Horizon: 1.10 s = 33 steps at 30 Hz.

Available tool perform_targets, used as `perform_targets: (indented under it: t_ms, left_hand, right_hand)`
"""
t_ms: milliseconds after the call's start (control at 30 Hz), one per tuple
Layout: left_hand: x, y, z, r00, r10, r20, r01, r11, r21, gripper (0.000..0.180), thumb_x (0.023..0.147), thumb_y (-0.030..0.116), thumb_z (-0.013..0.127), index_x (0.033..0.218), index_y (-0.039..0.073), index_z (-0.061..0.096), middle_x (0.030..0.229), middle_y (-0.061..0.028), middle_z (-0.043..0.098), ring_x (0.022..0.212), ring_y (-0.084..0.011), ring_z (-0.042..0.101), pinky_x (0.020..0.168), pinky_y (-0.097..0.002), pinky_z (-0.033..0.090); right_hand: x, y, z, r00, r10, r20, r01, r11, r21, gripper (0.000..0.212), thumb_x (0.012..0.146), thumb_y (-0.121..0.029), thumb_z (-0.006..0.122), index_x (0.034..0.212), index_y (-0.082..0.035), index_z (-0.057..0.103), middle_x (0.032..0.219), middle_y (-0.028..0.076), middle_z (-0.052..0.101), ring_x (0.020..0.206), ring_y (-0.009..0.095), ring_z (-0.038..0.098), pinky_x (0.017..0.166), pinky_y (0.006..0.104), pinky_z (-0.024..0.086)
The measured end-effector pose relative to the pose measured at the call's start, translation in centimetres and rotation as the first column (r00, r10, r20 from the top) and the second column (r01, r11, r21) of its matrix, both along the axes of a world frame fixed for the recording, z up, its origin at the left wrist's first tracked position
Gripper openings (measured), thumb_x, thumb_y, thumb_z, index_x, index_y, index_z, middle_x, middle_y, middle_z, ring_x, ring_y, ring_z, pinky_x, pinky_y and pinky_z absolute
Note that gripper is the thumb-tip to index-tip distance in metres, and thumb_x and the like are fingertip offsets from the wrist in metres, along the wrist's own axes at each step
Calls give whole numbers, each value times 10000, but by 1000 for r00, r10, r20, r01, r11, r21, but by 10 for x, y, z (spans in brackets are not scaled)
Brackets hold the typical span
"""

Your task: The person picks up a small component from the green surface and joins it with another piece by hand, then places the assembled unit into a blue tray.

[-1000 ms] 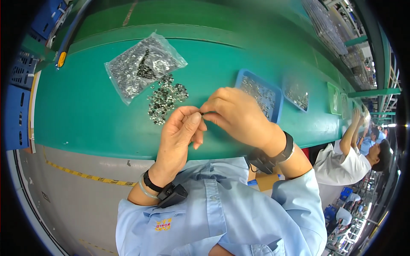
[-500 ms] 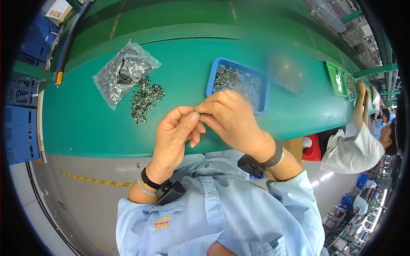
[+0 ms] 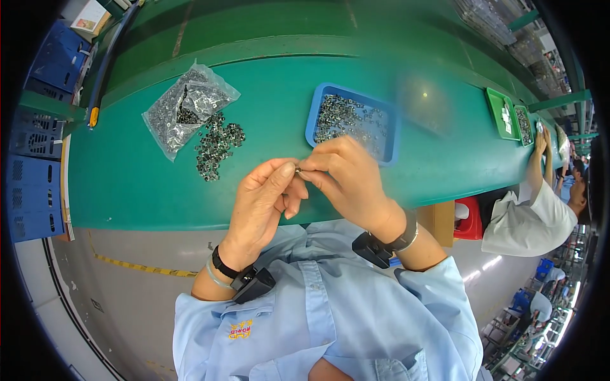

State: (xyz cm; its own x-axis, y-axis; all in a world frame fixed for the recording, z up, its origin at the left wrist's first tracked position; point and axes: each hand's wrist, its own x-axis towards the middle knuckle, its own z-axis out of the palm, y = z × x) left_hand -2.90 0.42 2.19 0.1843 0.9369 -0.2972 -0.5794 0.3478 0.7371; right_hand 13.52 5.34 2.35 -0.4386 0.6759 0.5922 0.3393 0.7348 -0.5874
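Note:
Between the pinched fingertips of my left hand (image 3: 264, 193) and my right hand (image 3: 346, 181) is a small dark metal part (image 3: 297, 170). Both hands meet over the near side of the green table, each closed on that part. Its exact kind is too small to make out. Beyond my left hand lies a loose pile of small shiny metal parts (image 3: 217, 146), spilling from a clear plastic bag (image 3: 166, 120) full of the same. Just past my right hand stands a blue tray (image 3: 393, 136) holding many small metal parts (image 3: 340, 114).
The green table (image 3: 127, 190) runs across in front of me. At its right stand a green tray (image 3: 499, 114) and a smaller tray of parts (image 3: 523, 126). Another person (image 3: 527, 219) in a white top works there. Blue crates (image 3: 35, 197) are stacked at the left.
The small dark part now shows between my fingertips, where the fingers hid it before. Both hands stay almost in place; the view has shifted slightly.

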Motion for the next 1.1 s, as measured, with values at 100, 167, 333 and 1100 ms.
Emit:
perform_targets:
  t_ms: [100, 167, 333, 1100]
  left_hand:
    - [2, -2, 4, 1000, 21, -14, -20, 1000, 13, 214, 942, 223, 528, 1000, 26, 590, 723, -54, 606, 524, -77, 493, 439, -192, 373]
    - [4, -3, 5, 999, 31, -21, -30, 999, 19, 210, 941, 224, 531, 993, 29, 588, 726, -53, 606, 526, -77, 492, 439, -192, 372]
    - [7, -4, 1, 999, 35, 31, -35, 999, -19, 175, 928, 211, 553, 955, 39, 573, 719, -55, 598, 527, -80, 488, 441, -203, 361]
    - [21, -4, 1, 988, -30, 153, 32, 999, -8, 150, 951, 206, 498, 896, 67, 505, 658, -39, 546, 499, -107, 468, 436, -234, 334]
  right_hand:
    - [1, -2, 0, 1000, -8, 6, 8, 1000, 7, 225, 710, -70, 720, 902, -103, 607, 861, 52, 592, 769, 242, 569, 646, 331, 454]
    - [1, -4, 1, 1000, -25, 11, 25, 1000, 12, 216, 708, -68, 720, 891, -101, 610, 857, 53, 591, 768, 239, 572, 646, 330, 458]
    - [3, -8, -4, 1000, -23, -15, 23, 1000, 10, 215, 705, -64, 720, 891, -95, 617, 857, 56, 596, 773, 236, 579, 644, 326, 463]
    - [10, -19, -15, 986, -74, -148, 74, 997, -4, 220, 700, 1, 722, 887, -35, 612, 833, 87, 593, 727, 235, 580, 597, 311, 473]
